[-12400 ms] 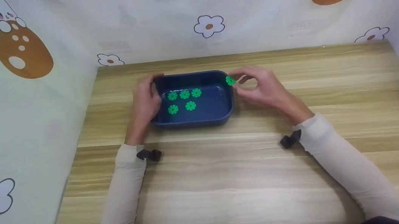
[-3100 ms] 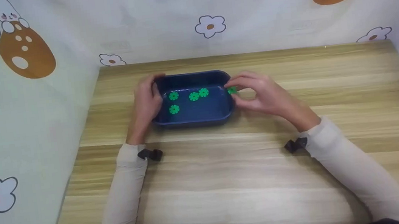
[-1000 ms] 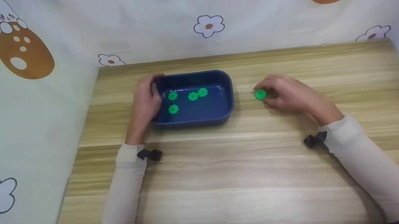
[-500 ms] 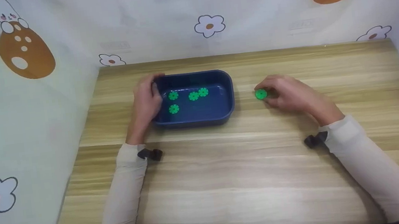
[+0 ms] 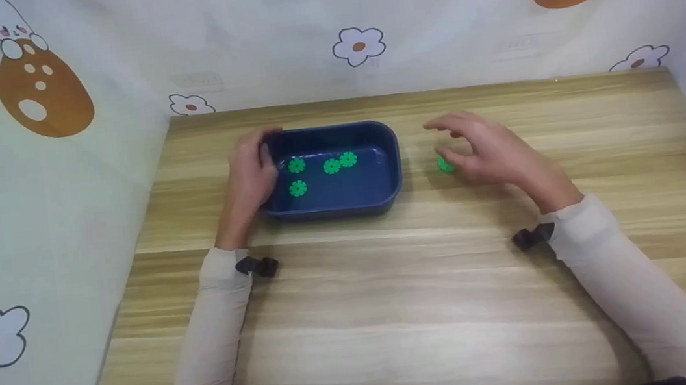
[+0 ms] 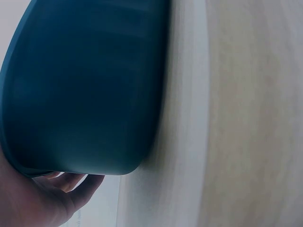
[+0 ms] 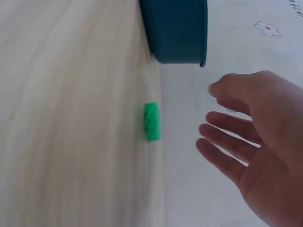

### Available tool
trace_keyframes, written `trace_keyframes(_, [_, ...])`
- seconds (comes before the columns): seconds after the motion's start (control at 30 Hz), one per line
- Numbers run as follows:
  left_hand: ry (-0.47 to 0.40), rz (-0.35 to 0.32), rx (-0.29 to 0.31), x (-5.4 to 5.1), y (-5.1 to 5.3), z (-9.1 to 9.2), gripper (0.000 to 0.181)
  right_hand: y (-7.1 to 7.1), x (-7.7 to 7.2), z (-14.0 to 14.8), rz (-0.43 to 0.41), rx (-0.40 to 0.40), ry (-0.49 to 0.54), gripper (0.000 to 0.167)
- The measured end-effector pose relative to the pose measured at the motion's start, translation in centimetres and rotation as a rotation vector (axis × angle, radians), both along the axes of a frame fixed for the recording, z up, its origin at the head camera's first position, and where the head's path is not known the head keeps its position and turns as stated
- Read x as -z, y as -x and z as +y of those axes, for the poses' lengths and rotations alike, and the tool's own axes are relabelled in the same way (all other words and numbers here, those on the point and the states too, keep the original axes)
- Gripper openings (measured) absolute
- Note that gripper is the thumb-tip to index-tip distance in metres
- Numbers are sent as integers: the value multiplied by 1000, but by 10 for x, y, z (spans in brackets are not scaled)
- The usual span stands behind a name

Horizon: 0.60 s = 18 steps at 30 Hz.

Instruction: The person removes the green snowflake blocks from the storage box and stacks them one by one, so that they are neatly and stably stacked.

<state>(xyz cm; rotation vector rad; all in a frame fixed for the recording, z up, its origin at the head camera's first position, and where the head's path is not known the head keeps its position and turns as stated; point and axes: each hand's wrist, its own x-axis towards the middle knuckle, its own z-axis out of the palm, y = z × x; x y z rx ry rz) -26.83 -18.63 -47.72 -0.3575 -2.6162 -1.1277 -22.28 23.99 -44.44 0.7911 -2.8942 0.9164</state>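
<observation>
My left hand (image 5: pixel 250 174) grips the left end of a dark blue rectangular bin (image 5: pixel 345 206), thumb inside the rim; in the left wrist view its fingers curl behind the bin wall (image 6: pixel 85 94). Several green notched flower-shaped plastic discs (image 5: pixel 298 188) lie flat on the bin floor, two of them touching or overlapping. To the right of the bin, my right hand (image 5: pixel 488 148) hovers with fingers spread, holding nothing. Under its thumb a green disc (image 5: pixel 444 165) is partly hidden; the right wrist view shows it as a short green stack (image 7: pixel 152 121) on the table, apart from the hand.
The wood-grain table (image 5: pixel 397 316) extends in front of the bin and to both sides. A pale cloth wall (image 5: pixel 272 44) printed with flowers and carrot-like shapes closes off the back and sides. Black wrist cameras (image 5: pixel 260 267) sit on both cuffs.
Earlier my right hand carried a disc out of the bin and set it down at the right. Now it has let go, lifted and spread. The bin holds fewer discs; my left hand stayed put.
</observation>
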Motion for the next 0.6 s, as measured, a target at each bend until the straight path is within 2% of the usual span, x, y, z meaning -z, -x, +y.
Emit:
trace_keyframes(0.23, [-12,8,7,0,1,0,43,0,-9,-35,118,-37,115,45])
trace_keyframes(0.43, [-1,-2,0,-1,0,0,42,4,-8,-66,113,-105,156,41])
trace_keyframes(0.6, [8,-11,-2,0,0,0,42,8,-6,-87,107,-144,102,41])
